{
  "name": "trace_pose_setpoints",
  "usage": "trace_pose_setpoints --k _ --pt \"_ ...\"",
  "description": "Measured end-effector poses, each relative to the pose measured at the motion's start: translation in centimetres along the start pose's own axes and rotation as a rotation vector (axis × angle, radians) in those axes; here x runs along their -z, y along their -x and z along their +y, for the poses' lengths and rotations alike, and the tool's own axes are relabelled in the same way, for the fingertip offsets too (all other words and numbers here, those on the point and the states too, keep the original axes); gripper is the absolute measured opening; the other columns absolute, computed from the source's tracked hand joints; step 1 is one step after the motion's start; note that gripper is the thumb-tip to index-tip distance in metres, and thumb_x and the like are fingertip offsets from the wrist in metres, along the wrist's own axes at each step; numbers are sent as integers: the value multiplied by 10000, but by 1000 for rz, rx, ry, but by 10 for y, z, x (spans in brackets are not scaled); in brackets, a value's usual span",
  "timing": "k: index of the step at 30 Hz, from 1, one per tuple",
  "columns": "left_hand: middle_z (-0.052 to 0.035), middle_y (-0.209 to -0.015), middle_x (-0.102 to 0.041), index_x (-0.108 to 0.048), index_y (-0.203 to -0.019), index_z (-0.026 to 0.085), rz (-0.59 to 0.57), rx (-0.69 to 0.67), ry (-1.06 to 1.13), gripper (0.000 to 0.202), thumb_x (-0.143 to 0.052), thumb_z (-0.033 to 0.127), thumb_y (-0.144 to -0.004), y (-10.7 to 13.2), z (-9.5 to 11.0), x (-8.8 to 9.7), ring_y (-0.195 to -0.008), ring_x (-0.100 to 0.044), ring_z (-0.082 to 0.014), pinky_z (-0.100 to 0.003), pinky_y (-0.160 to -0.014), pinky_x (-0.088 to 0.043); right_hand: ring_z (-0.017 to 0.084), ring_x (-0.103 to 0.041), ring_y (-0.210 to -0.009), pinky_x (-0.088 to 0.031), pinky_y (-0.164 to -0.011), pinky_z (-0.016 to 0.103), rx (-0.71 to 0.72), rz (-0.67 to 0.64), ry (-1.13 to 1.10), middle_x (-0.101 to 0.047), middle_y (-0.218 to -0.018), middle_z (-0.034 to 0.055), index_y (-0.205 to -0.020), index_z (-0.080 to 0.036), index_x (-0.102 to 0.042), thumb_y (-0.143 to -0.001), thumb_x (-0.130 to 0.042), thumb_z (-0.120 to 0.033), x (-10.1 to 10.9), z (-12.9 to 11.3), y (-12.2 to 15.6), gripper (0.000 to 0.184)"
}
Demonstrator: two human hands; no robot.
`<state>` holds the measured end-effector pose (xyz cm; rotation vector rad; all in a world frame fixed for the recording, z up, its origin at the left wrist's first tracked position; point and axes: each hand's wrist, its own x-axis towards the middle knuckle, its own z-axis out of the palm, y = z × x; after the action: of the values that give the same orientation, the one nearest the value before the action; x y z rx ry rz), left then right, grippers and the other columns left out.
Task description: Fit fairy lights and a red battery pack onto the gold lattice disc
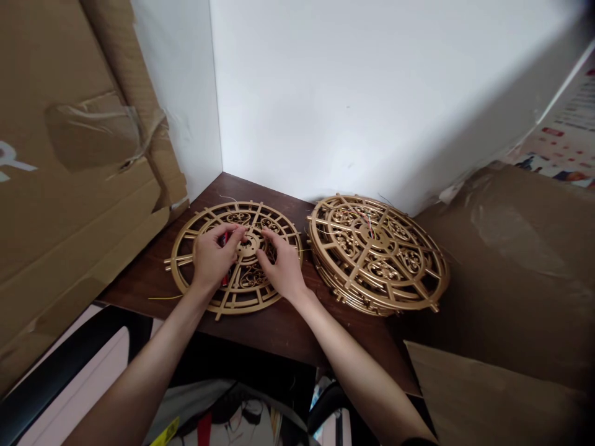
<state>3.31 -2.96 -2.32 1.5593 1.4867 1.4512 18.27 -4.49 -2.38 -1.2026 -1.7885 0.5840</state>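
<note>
A gold openwork disc (248, 294) with spokes and scrollwork lies flat on the dark wooden table. My left hand (214, 255) is over its left half, thumb and forefinger pinched together by the central hub (248, 246); what the fingertips hold is too small to make out. Behind that hand, partly hidden, shows a slim red object (225, 280), its kind unclear. On the hub's other side is my right hand (284, 265), its thumb and forefinger apart, with nothing visible between them. A thin yellow wire (163, 298) sticks out past the disc's left edge.
Beside it stands a stack of similar gold discs (379, 254), thin wires at the top one's centre. Cardboard boxes (60, 204) rise on the left, with more cardboard (511, 260) on the right. A white panel (325, 99) closes off the back of the table (288, 337).
</note>
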Motion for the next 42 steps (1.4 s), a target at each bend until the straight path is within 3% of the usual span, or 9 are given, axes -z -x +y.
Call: trace_pose_setpoints --k 7,14,17,23,29,37,42 --pt "-2 -613 -659 -706 -816 175 -131 -9 11 239 -602 389 -802 2 10 1 -571 -573 -138 -225 -507 -418 202 -542 -1271 -402 -1096 371 147 -87 -36 -618 -1309 102 -1228 -191 -607 -858 -504 -106 -2 0 2 394" --pt "-3 -625 -652 -699 -823 179 -212 -21 28 220 -599 374 -813 0 2 -1 -567 -552 -133 -226 -508 -412 219 -636 -1130 -472 -1001 372 116 -98 -99 -705 -1163 66 -1103 -208 -686 -864 -524 -117 3 -1 -2 303" --pt "-3 -617 -641 -683 -794 174 -211 -15 54 224 -597 380 -816 0 2 -1 -562 -542 -128 -224 -504 -405 211 -638 -1130 -474 -1001 365 113 -96 -134 -705 -1170 49 -1099 -223 -693 -844 -543 -102 3 0 -3 320" --pt "-13 -699 -672 -685 -778 172 -208 -53 24 238 -586 383 -826 1 7 1 -633 -564 -137 -241 -570 -426 210 -605 -1195 -436 -1049 378 186 -168 -70 -704 -1173 59 -893 -225 -745 -825 -536 -77 2 1 -2 265" --pt "-16 -734 -641 -709 -800 176 -125 -138 -47 234 -590 375 -834 1 5 1 -660 -543 -139 -266 -645 -438 194 -523 -1288 -419 -1072 347 287 -232 -25 -654 -1245 56 -1060 -229 -701 -810 -485 -39 3 -1 -1 381" --pt "-65 -911 -694 -736 -807 174 -102 -165 -25 253 -604 390 -817 -2 0 0 -881 -630 -194 -314 -823 -481 175 -519 -1281 -404 -1094 326 321 -262 -73 -598 -1322 48 -1176 -228 -656 -814 -431 -12 3 -2 -1 477" --pt "-51 -835 -728 -747 -942 174 -97 -60 -30 322 -549 413 -857 -4 -5 -2 -760 -656 -186 -291 -704 -511 183 -592 -1183 -429 -1051 339 220 -142 -5 -672 -1202 73 -1103 -209 -693 -847 -480 -59 0 2 -1 366"
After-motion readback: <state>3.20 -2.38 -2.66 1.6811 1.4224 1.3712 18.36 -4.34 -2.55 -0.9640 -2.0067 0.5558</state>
